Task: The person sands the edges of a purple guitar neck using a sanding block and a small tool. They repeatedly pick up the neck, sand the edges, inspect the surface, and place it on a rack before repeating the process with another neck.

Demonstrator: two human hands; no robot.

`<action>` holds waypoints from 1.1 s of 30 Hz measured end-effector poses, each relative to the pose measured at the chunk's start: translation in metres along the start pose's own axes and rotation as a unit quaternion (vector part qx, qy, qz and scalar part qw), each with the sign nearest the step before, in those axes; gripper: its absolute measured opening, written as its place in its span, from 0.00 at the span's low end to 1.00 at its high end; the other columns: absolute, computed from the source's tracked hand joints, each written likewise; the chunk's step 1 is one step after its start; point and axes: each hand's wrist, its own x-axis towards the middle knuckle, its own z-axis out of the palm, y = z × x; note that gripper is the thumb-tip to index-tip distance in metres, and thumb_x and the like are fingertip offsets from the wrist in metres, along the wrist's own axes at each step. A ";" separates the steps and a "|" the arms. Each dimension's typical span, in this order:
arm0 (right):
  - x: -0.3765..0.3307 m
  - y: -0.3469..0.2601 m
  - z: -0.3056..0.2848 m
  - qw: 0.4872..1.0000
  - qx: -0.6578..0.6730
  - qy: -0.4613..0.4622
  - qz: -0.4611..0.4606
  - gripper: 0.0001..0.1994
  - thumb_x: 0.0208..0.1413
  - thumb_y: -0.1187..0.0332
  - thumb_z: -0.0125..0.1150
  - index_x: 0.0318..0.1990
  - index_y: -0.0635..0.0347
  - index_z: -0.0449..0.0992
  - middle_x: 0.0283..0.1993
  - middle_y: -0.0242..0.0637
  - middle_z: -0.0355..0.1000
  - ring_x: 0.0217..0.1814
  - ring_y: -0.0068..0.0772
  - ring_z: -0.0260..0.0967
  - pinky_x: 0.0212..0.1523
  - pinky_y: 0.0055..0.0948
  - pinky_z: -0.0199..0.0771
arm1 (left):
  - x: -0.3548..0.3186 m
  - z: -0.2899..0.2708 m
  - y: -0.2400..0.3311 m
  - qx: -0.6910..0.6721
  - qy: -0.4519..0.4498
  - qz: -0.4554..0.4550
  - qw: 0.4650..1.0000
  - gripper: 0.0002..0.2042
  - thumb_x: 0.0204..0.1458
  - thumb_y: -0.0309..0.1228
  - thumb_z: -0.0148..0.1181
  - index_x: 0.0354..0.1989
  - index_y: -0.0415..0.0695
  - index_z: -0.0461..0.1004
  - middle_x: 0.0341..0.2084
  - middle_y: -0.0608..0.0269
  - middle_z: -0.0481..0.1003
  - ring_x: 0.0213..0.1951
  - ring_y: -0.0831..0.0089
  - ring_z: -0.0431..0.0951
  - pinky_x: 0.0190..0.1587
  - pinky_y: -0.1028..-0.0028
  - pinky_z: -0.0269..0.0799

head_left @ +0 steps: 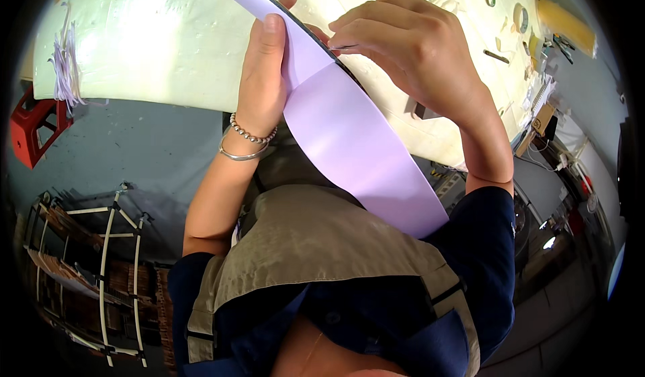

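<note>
A long, bendy lavender sheet with a dark strip along its far edge slants across in front of me, its lower end near my right sleeve. My left hand grips it, thumb on the near face and fingers behind. Beyond the dark edge, my right hand is closed in a pinch by the strip. Something thin and dark shows at its fingertips, too small to name. An overlap or fold line crosses the sheet between the two hands.
The pale covered table spreads out ahead. A bundle of lavender strips hangs over its left edge, above a red stool. Tape rolls and a dark bar lie to the right. A pole-framed rack stands at lower left.
</note>
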 end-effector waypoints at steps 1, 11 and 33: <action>0.000 0.000 0.002 1.000 -0.013 0.006 -0.002 0.07 0.40 0.71 0.65 0.30 0.49 0.79 0.28 0.22 0.74 0.30 0.27 0.69 0.25 0.25 0.70 | 0.000 0.000 0.001 -0.001 0.003 -0.002 1.000 0.30 0.63 0.50 0.31 0.61 0.33 0.53 0.36 0.57 0.74 0.40 0.71 0.74 0.47 0.73 0.69; 0.011 -0.015 -0.014 0.997 -0.058 -0.001 -0.052 0.05 0.37 0.71 0.60 0.26 0.57 0.74 0.25 0.27 0.68 0.29 0.25 0.67 0.25 0.23 0.71 | -0.001 0.002 0.005 -0.011 0.020 -0.016 1.000 0.31 0.62 0.52 0.34 0.60 0.34 0.54 0.36 0.58 0.74 0.39 0.74 0.73 0.46 0.77 0.67; 0.011 -0.020 -0.020 0.996 -0.071 -0.024 -0.056 0.04 0.38 0.71 0.61 0.23 0.57 0.73 0.23 0.27 0.68 0.27 0.25 0.67 0.23 0.24 0.70 | -0.001 0.002 0.003 -0.069 0.013 -0.027 0.997 0.30 0.62 0.52 0.35 0.61 0.36 0.54 0.38 0.56 0.73 0.40 0.74 0.73 0.45 0.76 0.68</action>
